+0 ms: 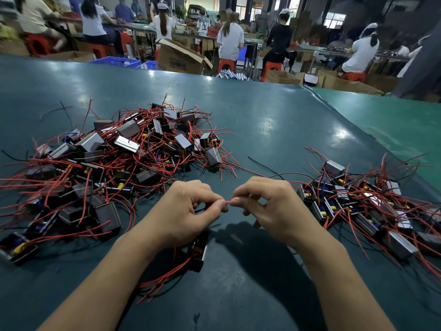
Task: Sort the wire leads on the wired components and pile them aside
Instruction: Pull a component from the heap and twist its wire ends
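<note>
The green table [274,130] sits in a busy workshop, with a big tangled heap [114,158] on your left and a smaller pile [365,201] on your right. Your left hand [186,211] and right hand [269,206] both have fingers curled, pinching the same red wire [228,202] between thumb and fingertips; the part [199,253] it likely belongs to lies under your left wrist (half hidden). Pull too hard and the lead could tear loose, or its trailing wires [164,275] could snag and drag neighbours along.
</note>
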The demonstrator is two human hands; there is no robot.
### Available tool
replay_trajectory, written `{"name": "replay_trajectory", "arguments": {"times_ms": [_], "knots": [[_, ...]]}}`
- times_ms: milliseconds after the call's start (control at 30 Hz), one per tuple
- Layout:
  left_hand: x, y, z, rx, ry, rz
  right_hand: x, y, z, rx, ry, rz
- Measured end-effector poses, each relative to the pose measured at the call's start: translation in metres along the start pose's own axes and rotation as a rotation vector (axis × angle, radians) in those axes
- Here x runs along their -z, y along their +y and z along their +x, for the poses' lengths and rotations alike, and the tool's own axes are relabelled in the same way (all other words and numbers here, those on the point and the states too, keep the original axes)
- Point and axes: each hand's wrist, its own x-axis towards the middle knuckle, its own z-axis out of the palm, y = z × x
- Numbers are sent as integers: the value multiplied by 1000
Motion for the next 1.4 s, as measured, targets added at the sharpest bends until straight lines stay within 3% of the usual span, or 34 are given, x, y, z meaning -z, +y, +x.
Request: {"name": "replay_trajectory", "arguments": {"times_ms": [200,333,500,600,667,800,900,967,1033,1133,1200,1267,1333,1400], "knots": [[0,2,0,-19,-22,6,0,-5,-1,-325,-169,174],[0,1,1,-54,45,-11,-5,-16,3,-707,-152,638],[-11,3,2,-159,114,138,-7,-20,13,-1169,-108,1219],[-13,0,4,-221,156,234,-7,-19,15,-1262,-62,1472],[-14,-1,4,-244,159,293,-7,-20,16,-1251,-15,1499],[-12,5,5,-108,229,82,-7,-19,13,-1073,150,1210],[6,-4,7,149,341,73,-1,-13,11,-999,311,1059],[15,-13,6,341,256,163,3,-7,11,-986,415,1028],[12,-16,5,408,184,160,5,-4,11,-926,541,951],[4,-10,5,441,110,162,2,-11,8,-585,712,600],[-1,-9,5,549,79,-66,-9,-24,7,-269,631,372],[-3,-6,7,653,73,-306,-28,-34,4,-68,323,204],[0,-7,10,673,160,-336,-47,-34,0,21,-18,-99],[5,-11,12,673,287,-318,-58,-26,-2,37,-172,-422]]}}
